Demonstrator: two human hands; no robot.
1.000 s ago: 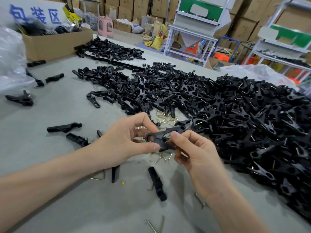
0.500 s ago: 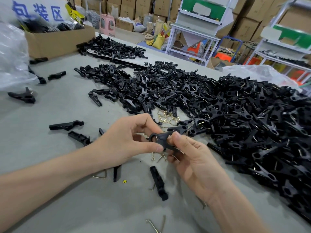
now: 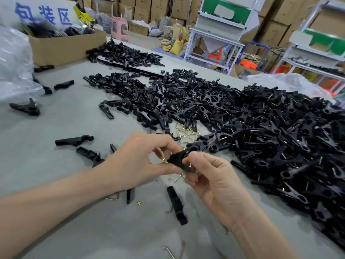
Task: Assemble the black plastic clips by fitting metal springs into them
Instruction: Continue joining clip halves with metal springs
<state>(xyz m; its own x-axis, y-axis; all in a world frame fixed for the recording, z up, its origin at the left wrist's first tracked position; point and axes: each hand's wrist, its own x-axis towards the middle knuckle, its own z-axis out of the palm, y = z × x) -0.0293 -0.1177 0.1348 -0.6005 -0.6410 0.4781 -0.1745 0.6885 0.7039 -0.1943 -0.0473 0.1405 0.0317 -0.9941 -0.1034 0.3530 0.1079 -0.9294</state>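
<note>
Both hands hold one black plastic clip [image 3: 180, 157] above the grey table [image 3: 56, 124]. My left hand [image 3: 138, 161] pinches its left end between thumb and fingers. My right hand [image 3: 211, 176] grips its right part with thumb on top and fingers curled underneath. A small brass spring end [image 3: 165, 161] shows at the clip's left tip. Loose brass springs [image 3: 186, 130] lie just beyond the hands, and a few more springs [image 3: 177, 177] lie under them. A big heap of black clips [image 3: 280, 139] fills the right side.
Single clip halves [image 3: 73, 141] [image 3: 176, 204] [image 3: 89, 153] lie around the hands. Another clip pile [image 3: 127, 55] and a cardboard box [image 3: 65, 46] sit at the far left, beside a clear plastic bag [image 3: 13, 68]. Bent wire pieces [image 3: 173, 251] lie near the front edge.
The clip has been turned in the hands, from lying flat with its round hole facing up to edge-on and tilted. Both hands stayed together in the same spot.
</note>
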